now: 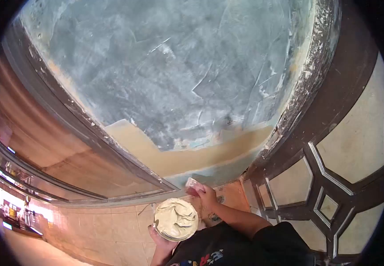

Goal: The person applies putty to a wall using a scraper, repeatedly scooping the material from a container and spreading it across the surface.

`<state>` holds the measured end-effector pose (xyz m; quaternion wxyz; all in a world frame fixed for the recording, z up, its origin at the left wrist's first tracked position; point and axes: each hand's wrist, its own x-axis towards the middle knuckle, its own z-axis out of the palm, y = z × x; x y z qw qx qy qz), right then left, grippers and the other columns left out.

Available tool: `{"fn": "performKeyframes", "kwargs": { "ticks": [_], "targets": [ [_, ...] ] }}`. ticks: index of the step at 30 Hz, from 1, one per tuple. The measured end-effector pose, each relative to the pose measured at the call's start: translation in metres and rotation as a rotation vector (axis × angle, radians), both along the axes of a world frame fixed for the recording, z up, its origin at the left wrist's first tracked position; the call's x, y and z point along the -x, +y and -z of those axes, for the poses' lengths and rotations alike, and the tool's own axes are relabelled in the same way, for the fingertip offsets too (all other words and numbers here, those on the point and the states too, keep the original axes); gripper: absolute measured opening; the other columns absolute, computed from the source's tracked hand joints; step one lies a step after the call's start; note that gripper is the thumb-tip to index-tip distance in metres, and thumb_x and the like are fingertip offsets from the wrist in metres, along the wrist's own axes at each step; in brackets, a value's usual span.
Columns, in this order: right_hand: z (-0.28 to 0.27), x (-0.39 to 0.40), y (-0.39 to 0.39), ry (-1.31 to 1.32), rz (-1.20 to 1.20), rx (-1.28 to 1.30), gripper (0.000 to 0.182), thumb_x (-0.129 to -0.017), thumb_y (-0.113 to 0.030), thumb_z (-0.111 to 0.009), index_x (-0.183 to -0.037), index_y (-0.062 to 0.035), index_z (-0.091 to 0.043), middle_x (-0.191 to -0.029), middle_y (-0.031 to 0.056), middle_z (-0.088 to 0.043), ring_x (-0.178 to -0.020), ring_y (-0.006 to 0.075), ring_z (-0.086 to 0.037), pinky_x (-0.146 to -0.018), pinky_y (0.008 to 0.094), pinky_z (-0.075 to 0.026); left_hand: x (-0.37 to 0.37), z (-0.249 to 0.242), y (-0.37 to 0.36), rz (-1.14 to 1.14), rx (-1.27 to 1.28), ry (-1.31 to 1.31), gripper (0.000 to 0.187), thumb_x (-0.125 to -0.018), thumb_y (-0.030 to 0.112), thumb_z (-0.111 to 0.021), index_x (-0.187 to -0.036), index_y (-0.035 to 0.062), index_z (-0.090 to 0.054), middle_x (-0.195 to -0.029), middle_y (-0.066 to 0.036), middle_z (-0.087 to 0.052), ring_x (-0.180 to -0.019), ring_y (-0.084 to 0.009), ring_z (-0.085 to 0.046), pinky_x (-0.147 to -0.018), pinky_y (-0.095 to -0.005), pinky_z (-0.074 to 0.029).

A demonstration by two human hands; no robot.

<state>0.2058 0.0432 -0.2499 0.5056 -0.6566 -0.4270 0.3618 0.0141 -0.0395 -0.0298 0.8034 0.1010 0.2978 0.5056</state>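
Observation:
My left hand [160, 240] is wrapped round the side of a round tub [184, 238], low in front of my body. Pale cream putty [176, 218] fills the tub, its surface swirled and uneven. To the right of the tub, my right hand [208, 197] grips a flat putty scraper [194, 185] with a pale, smeared blade. The blade is up near the foot of the wall [174, 80], which is coated in patchy blue-grey with raised ridges. A tan band [209, 156] crosses the wall's lower part, just beyond the scraper.
A dark wooden frame with brownish panes [54, 128] borders the wall on the left. On the right stands a dark door [285, 195] with pale panels and metal trim. Tiled floor [99, 226] lies below, with an orange-brown patch [235, 197] in the corner.

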Motion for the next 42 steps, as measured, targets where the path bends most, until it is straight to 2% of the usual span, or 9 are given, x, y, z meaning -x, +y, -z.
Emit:
{"fn": "performKeyframes", "kwargs": {
  "ticks": [6,9,14,23,27,31,38,39,42],
  "targets": [
    [-0.103,0.042,0.039,-0.082,-0.128,-0.145,0.019,-0.084,-0.017,-0.058,-0.084,0.0014,-0.056,-0.068,0.0198,-0.057,-0.057,0.0301,-0.055,-0.055,0.0356,-0.044,0.033,0.012,0.002,0.026,-0.081,0.078,0.08,-0.074,0.059,-0.043,-0.134,0.0069,-0.036,-0.135,-0.014,-0.042,-0.12,-0.0329,-0.043,-0.101,-0.0481,-0.034],
    [-0.133,0.058,0.06,0.113,-0.199,-0.228,0.021,-0.086,-0.016,-0.061,-0.096,0.0014,-0.062,-0.074,0.0048,-0.063,-0.067,0.0087,-0.056,-0.059,0.0268,-0.047,0.044,0.015,0.006,0.019,-0.086,0.069,0.081,-0.073,0.059,-0.044,-0.135,0.0068,-0.036,-0.135,-0.014,-0.041,-0.122,-0.0332,-0.042,-0.102,-0.0486,-0.033],
    [-0.226,0.071,0.063,0.342,-0.293,-0.267,0.021,-0.087,-0.018,-0.058,-0.089,0.0029,-0.06,-0.069,0.0016,-0.06,-0.064,0.0065,-0.057,-0.056,0.0215,-0.046,0.062,0.023,0.015,0.049,-0.122,0.04,0.082,-0.073,0.06,-0.044,-0.136,0.008,-0.034,-0.138,-0.015,-0.037,-0.124,-0.0338,-0.039,-0.103,-0.0507,-0.031],
    [-0.351,0.108,0.097,0.985,-0.359,-0.402,0.019,-0.093,-0.018,-0.051,-0.105,-0.0044,-0.055,-0.1,0.0032,-0.061,-0.088,0.012,-0.059,-0.079,0.033,-0.051,0.071,0.025,0.021,0.038,-0.062,-0.088,0.079,-0.072,0.053,-0.044,-0.136,0.0069,-0.034,-0.137,-0.017,-0.038,-0.122,-0.0365,-0.041,-0.101,-0.0524,-0.032],
    [-0.318,0.12,0.098,1.07,-0.272,-0.349,0.022,-0.094,-0.017,-0.05,-0.111,-0.004,-0.052,-0.107,0.0032,-0.057,-0.097,0.0135,-0.056,-0.085,0.0357,-0.049,0.077,0.023,0.02,0.035,-0.029,-0.055,0.077,-0.072,0.051,-0.047,-0.134,0.0064,-0.036,-0.135,-0.017,-0.041,-0.121,-0.036,-0.042,-0.1,-0.0514,-0.034],
    [-0.172,0.117,0.09,0.928,-0.146,-0.129,0.025,-0.093,-0.019,-0.051,-0.111,-0.0011,-0.052,-0.108,0.0052,-0.056,-0.097,0.0162,-0.056,-0.088,0.0362,-0.049,0.082,0.014,0.02,-0.037,-0.046,-0.08,0.076,-0.072,0.05,-0.049,-0.133,0.0061,-0.038,-0.134,-0.015,-0.043,-0.119,-0.0337,-0.044,-0.099,-0.05,-0.036],
    [0.036,0.068,0.042,0.674,0.008,0.204,0.022,-0.091,-0.023,-0.056,-0.099,-0.0023,-0.059,-0.085,0.0042,-0.063,-0.076,0.0117,-0.06,-0.062,0.0285,-0.049,0.094,0.024,0.021,-0.067,0.009,-0.002,0.073,-0.074,0.05,-0.045,-0.131,0.0045,-0.04,-0.132,-0.016,-0.044,-0.119,-0.0347,-0.045,-0.1,-0.049,-0.035],
    [0.064,0.056,0.036,0.318,-0.028,0.19,0.021,-0.09,-0.021,-0.055,-0.099,-0.0023,-0.059,-0.083,0.0071,-0.063,-0.074,0.0154,-0.061,-0.061,0.0306,-0.049,0.097,0.031,0.021,-0.06,0.016,-0.024,0.073,-0.074,0.049,-0.045,-0.132,0.0052,-0.04,-0.132,-0.016,-0.045,-0.119,-0.034,-0.045,-0.1,-0.0485,-0.036],
    [0.001,0.05,0.019,-0.12,-0.058,-0.006,0.019,-0.088,-0.017,-0.054,-0.098,-0.0019,-0.06,-0.079,0.0144,-0.063,-0.07,0.0258,-0.062,-0.061,0.0359,-0.048,0.098,0.042,0.025,-0.065,0.035,-0.04,0.073,-0.074,0.049,-0.045,-0.132,0.0054,-0.039,-0.131,-0.016,-0.045,-0.119,-0.0336,-0.045,-0.1,-0.0488,-0.036]
  ]
}}
